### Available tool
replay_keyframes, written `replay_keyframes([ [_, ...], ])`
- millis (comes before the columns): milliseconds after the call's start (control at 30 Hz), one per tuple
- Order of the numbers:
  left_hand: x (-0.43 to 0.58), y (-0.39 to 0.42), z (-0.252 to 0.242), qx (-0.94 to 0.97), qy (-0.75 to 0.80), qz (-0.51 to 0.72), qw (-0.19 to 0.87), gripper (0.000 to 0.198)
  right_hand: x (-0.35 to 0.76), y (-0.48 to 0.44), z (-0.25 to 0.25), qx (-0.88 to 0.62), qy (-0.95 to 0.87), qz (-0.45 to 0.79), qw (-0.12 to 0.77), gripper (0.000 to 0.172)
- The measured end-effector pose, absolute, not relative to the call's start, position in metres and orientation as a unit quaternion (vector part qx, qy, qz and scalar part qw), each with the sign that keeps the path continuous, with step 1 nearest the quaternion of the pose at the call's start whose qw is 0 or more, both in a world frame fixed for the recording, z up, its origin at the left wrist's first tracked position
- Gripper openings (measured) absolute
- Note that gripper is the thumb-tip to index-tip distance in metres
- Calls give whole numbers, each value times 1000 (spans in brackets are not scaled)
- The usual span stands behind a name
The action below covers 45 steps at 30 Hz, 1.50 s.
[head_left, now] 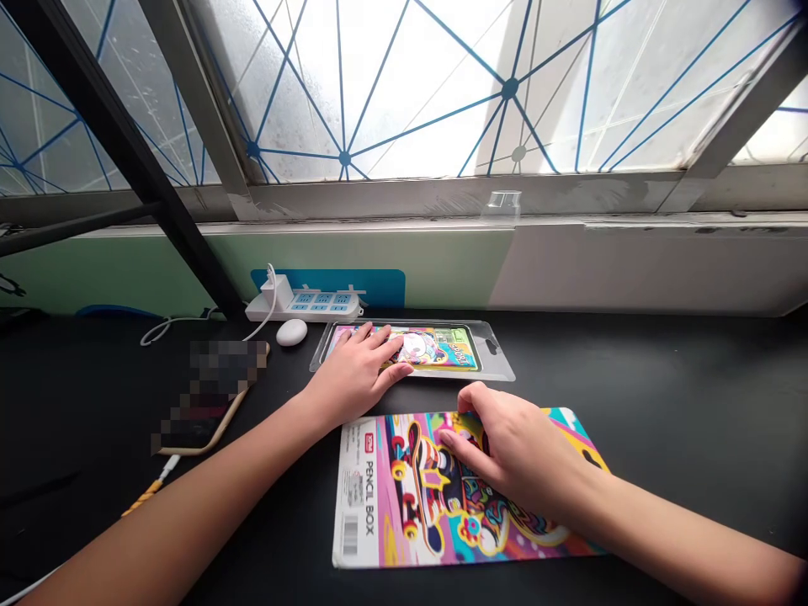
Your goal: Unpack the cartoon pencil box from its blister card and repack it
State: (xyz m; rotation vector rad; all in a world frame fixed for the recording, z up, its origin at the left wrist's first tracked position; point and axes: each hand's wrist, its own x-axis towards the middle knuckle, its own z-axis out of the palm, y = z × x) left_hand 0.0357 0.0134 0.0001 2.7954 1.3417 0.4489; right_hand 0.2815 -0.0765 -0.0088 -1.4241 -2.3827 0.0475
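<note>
Head view: my left hand (pixel 359 370) is palm-down, fingers spread over the printed pack (pixel 442 348) in the clear tray (pixel 500 369); no grip visible. My right hand (pixel 521 438) is on the PENCIL BOX card (pixel 435 513), just nearer me than the tray. Right thumb on the print, other fingers bent and mostly hidden, so can't tell if it's pinching. Risks: leaning hard on the left could flex or crack the tray; a one-sided right pull could crease the card; a wide left-forearm swing could snag the phone (pixel 211 412) cable (pixel 169 467).
</note>
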Motion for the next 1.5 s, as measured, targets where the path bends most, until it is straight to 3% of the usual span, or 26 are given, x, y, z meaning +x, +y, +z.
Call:
replay_keyframes([
  [133,35,17,0,899,389,197,33,47,300,-70,14,-502,-843,40,190,32],
  [267,34,18,2,906,350,233,40,35,343,-37,31,-590,-789,146,94,54],
  [367,33,15,6,910,344,232,27,28,380,-10,26,-630,-736,242,45,59],
  [467,32,12,10,905,352,233,54,22,403,4,16,-658,-697,283,45,55],
  [667,26,13,14,902,339,222,146,15,393,3,10,-649,-722,212,112,45],
  [900,27,11,16,905,332,216,154,16,361,-12,10,-638,-718,241,141,45],
  [1367,23,11,16,915,304,199,177,20,407,5,21,-635,-711,302,18,52],
  [1500,24,9,15,922,298,190,157,28,407,3,24,-624,-716,310,37,48],
])
